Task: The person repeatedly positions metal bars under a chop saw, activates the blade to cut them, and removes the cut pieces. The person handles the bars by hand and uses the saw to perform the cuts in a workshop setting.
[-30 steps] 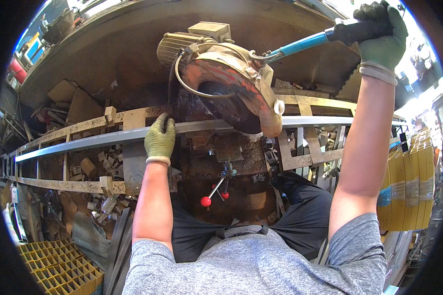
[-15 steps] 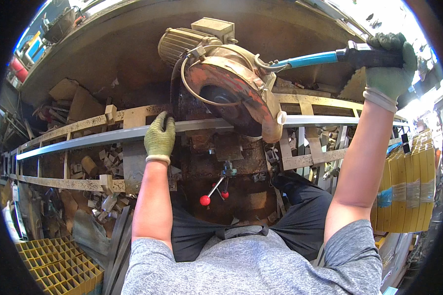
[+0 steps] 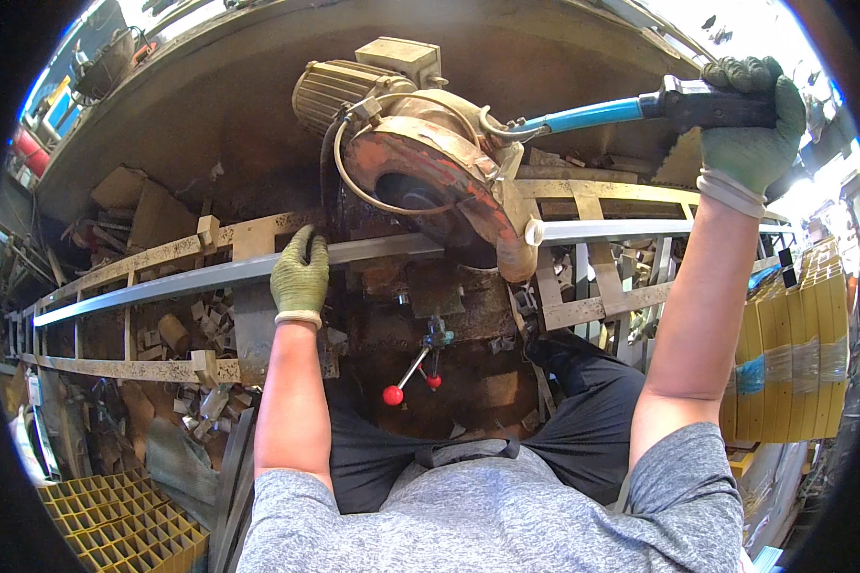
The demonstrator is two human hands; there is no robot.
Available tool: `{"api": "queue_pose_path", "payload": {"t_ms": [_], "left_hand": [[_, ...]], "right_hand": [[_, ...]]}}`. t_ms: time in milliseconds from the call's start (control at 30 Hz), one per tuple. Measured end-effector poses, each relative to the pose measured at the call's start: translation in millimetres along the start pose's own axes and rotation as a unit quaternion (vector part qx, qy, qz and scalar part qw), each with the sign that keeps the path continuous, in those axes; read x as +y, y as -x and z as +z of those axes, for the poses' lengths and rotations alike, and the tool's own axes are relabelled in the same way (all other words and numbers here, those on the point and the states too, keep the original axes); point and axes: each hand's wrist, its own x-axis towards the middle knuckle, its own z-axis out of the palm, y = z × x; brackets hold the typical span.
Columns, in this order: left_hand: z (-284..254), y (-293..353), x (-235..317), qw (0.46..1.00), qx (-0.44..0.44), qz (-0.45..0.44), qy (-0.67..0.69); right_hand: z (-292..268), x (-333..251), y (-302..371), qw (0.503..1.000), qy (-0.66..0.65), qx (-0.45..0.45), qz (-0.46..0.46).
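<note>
A long silvery metal bar (image 3: pixel 162 288) lies across the bench, passing under a cut-off saw (image 3: pixel 420 158) with a worn orange-brown guard. My left hand (image 3: pixel 299 279), in a green glove, is closed over the bar just left of the saw, fingers curled over its far side. At the upper right my right hand (image 3: pixel 760 119), also gloved, wraps round the black grip (image 3: pixel 698 103) at the end of the saw's blue lever (image 3: pixel 592 116). The disc's lower part meets the bar, but the guard hides the exact contact. A clamp (image 3: pixel 437 334) with red-knobbed levers (image 3: pixel 393 394) sits nearer my body.
A slatted metal frame (image 3: pixel 129 371) supports the bar on both sides. Short metal offcuts (image 3: pixel 210 320) lie between its rails. Yellow gridded stacks stand at the lower left (image 3: pixel 129 516) and the right (image 3: pixel 793 372). A motor (image 3: pixel 349 95) sits behind the guard.
The whole view has shifted slightly. Both hands keep their holds on the bar and the grip. The saw head appears tilted a little differently, with the disc under its guard looking changed.
</note>
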Motion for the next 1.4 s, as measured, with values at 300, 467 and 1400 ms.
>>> {"api": "queue_pose_path", "payload": {"t_ms": [300, 467, 1400], "left_hand": [[-4, 1, 4, 0.999, -0.016, -0.030, 0.003], [-5, 0, 5, 0.998, -0.030, -0.053, 0.008], [-5, 4, 13, 0.999, -0.011, -0.049, -0.012]], "right_hand": [[-2, 0, 1, 0.999, 0.041, -0.019, -0.010], [-1, -2, 3, 1.000, 0.018, 0.002, -0.007], [3, 1, 27, 0.991, 0.049, 0.118, -0.043]]}}
